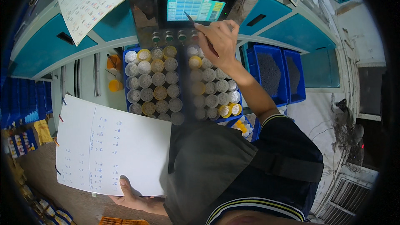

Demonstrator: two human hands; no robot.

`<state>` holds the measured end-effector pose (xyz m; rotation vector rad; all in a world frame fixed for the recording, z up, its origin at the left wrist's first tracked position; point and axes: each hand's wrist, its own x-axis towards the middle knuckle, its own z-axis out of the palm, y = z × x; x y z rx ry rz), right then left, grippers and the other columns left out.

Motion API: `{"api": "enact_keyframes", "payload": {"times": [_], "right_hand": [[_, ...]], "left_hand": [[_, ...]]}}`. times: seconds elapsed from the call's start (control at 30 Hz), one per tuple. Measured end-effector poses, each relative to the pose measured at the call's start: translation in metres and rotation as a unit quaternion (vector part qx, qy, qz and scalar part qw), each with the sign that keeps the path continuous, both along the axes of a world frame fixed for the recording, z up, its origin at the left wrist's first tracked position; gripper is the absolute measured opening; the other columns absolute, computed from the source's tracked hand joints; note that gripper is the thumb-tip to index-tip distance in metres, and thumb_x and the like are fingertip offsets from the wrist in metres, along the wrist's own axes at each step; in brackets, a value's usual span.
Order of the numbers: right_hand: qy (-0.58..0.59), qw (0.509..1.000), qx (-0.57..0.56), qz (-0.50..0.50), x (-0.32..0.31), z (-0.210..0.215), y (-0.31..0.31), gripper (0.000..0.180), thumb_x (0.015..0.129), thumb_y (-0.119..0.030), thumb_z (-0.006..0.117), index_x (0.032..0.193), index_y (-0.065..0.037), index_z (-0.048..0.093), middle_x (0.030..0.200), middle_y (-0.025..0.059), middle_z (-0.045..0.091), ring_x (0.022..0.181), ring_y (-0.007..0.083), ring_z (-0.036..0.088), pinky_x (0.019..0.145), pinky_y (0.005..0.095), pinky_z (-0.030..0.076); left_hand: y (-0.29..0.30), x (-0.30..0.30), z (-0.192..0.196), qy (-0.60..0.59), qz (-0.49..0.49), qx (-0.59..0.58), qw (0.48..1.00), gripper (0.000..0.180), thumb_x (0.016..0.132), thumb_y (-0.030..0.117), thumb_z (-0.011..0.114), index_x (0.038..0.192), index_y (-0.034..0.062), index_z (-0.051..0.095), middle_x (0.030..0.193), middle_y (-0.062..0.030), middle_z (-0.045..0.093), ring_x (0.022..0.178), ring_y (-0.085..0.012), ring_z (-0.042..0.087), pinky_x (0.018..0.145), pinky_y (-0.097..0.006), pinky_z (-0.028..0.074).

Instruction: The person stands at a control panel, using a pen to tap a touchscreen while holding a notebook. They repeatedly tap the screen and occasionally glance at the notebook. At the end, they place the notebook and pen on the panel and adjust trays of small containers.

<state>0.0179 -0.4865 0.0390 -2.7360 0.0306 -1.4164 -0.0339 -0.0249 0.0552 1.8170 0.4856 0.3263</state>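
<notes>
My right hand [221, 41] pinches a dark, thin pen-like stick [188, 17] and holds its tip over the lit touchscreen [174, 16]; whether the tip touches the glass I cannot tell. Several round push buttons [182, 37] line the panel below the screen. At the lower left, my left hand [132, 198] grips a white notebook [143, 146] by its edge, thumb on top of the page. Handwritten columns in blue cover the page, and coloured rings show along its left edge.
Two blue trays hold rows of round cups [159, 93] filled with pale pellets. Blue bins [268, 73] of dark granules stand at the right. Written sheets [93, 2] hang over the teal cabinet at the upper left. An orange container [114, 61] stands left of the cups.
</notes>
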Motion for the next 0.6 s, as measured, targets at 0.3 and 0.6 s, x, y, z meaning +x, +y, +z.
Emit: {"api": "enact_keyframes", "payload": {"times": [0.3, 0.6], "right_hand": [[0.007, 1.000, -0.010, -0.012, -0.009, -0.003, -0.004, 0.020, 0.084, -0.007, 0.078, 0.104, -0.007, 0.078, 0.078, -0.0012, 0.067, 0.082, 0.0195, 0.065, 0.093, 0.0464, 0.038], [0.007, 0.999, 0.011, -0.031, -0.020, -0.007, -0.006, 0.025, 0.084, -0.003, 0.076, 0.109, -0.007, 0.079, 0.082, 0.0020, 0.070, 0.085, 0.0188, 0.066, 0.094, 0.0437, 0.033]], "left_hand": [[0.003, -0.002, 0.000, 0.003, -0.004, 0.002, 1.000, 0.063, 0.083, 0.032, 0.089, 0.131, 0.0011, 0.062, 0.112, -0.0148, 0.075, 0.108, -0.0230, 0.071, 0.102, -0.044, 0.054], [-0.005, -0.001, 0.007, 0.013, 0.003, 0.001, 1.000, 0.065, 0.081, 0.033, 0.090, 0.131, 0.0001, 0.062, 0.113, -0.0157, 0.075, 0.109, -0.0243, 0.071, 0.101, -0.046, 0.055]]}}
